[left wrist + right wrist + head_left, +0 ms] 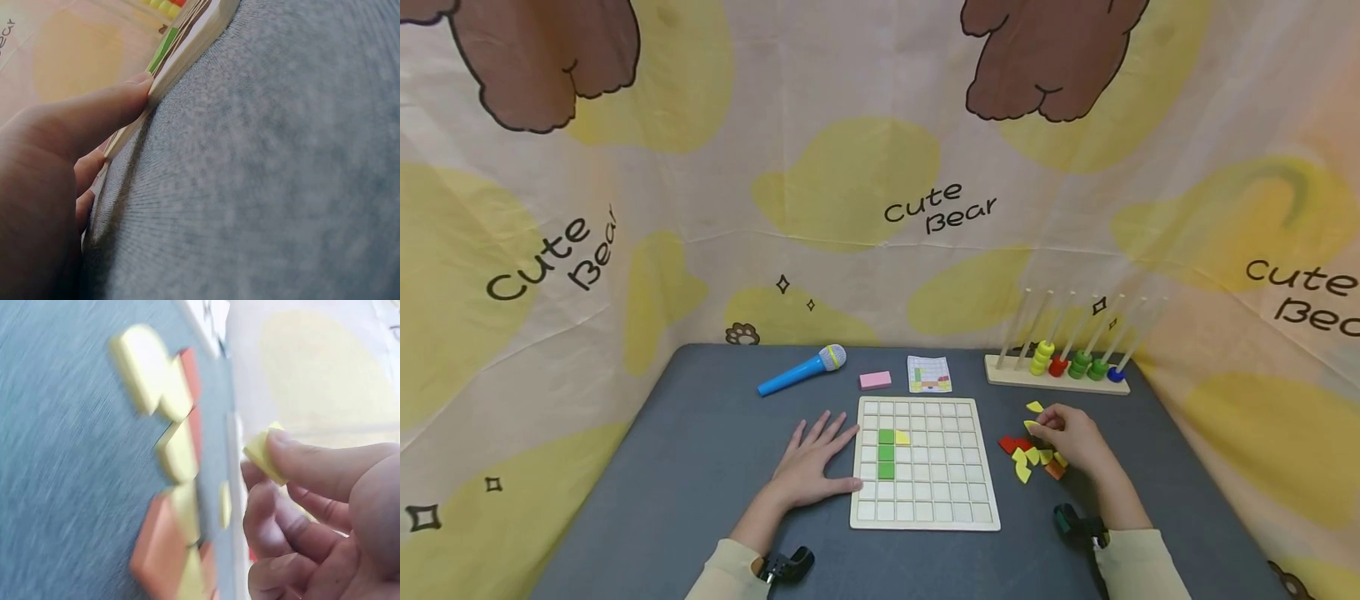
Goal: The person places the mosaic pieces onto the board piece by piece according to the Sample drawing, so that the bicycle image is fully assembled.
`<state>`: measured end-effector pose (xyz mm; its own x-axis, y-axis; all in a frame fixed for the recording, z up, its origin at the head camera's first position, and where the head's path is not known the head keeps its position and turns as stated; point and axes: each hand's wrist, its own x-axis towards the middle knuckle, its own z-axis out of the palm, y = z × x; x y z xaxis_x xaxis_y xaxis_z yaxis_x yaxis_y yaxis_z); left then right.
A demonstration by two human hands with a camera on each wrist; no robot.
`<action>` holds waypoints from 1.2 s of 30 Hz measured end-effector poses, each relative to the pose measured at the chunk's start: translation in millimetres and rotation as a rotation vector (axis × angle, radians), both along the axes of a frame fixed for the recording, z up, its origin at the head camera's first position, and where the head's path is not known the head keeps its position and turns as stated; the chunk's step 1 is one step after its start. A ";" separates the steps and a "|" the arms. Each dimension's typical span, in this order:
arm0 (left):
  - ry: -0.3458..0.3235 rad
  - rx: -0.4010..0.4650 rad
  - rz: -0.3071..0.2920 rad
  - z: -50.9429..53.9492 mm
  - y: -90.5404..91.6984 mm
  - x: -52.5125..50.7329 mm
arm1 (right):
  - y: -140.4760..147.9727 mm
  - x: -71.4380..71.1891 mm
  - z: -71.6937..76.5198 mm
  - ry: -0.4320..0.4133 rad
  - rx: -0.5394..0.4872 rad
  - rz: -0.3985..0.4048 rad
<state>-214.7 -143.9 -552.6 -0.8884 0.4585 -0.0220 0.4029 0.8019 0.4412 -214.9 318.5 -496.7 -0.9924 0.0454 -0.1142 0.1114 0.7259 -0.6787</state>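
Observation:
My right hand [1072,435] pinches a small yellow tile [265,454] between thumb and fingertips, lifted above a loose pile of pieces. In that pile lie yellow tiles [179,450], red ones [1007,445] and an orange one [1055,470]. To the left, a pale grid board [934,522] lies flat. My left hand [805,467] is spread on the table, its thumb and fingertips touching the board's left edge. On the board sit green squares [886,453] in one column, with a yellow tile [902,437] beside the topmost.
Behind the board are a blue toy microphone [805,372], a pink block [875,381] and a small pattern card [929,375]. A wooden bead counter [1057,377] with upright rods stands at the back right. A printed cloth [865,183] hangs behind the table.

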 end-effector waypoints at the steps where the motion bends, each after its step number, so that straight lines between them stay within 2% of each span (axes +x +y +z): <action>1: 0.002 0.007 0.000 -0.1 0.1 0.0 | -2.1 -0.8 2.0 0.011 -0.009 0.004; 7: -0.008 0.010 0.002 -0.6 0.2 0.6 | -20.5 -4.1 13.2 0.075 -0.040 0.039; 15: 0.001 -0.007 0.007 -3.4 0.2 -0.6 | -53.0 -3.3 19.5 0.089 -0.072 0.087; 24: 0.006 -0.007 0.003 -2.5 0.2 -0.8 | -81.0 -4.7 15.3 0.076 -0.083 0.126; 36: 0.025 -0.007 -0.005 0.2 0.3 1.2 | -128.6 -2.6 11.1 0.082 -0.129 0.236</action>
